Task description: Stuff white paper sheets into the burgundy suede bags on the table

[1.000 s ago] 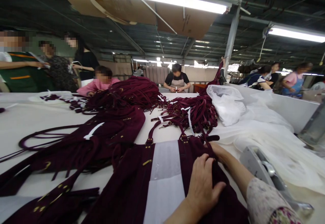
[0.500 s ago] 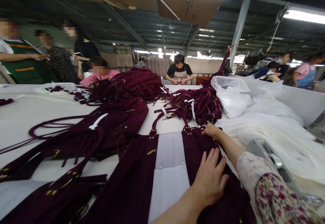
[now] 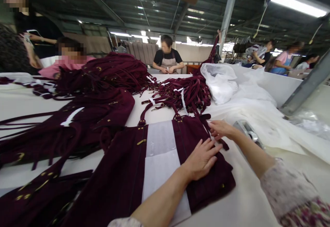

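Velvety maroon bag [image 3: 121,182], flat left hand [image 3: 202,158], pale smooth centre panel [image 3: 160,158]

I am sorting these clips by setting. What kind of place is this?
Probably a bag-making workshop. A dark red bag lies flat on a long white table, heaps of matching straps sit behind it, and several people work under strip lights.

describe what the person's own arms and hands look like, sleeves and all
Both hands are bare: no gloves, rings or watch show. The right hand comes out of a loose pale sleeve printed with small pink and green flowers. The left hand has a bare forearm.
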Action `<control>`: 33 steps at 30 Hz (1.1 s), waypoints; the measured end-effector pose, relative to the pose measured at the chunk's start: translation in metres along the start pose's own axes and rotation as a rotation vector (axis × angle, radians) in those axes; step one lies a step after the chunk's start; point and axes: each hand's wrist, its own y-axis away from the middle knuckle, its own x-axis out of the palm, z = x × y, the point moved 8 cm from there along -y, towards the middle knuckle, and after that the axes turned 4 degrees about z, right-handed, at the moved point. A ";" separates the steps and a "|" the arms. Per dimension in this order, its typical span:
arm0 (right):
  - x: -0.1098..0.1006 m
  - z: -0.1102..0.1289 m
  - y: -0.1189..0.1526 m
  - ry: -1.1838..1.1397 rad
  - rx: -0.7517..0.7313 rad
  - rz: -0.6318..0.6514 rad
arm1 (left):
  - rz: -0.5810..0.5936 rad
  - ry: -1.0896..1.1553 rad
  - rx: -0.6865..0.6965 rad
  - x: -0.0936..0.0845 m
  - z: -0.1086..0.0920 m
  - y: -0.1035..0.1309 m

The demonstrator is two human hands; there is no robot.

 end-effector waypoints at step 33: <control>0.072 -0.049 0.124 -0.288 -0.260 0.282 | -0.193 0.045 0.046 -0.017 -0.006 0.002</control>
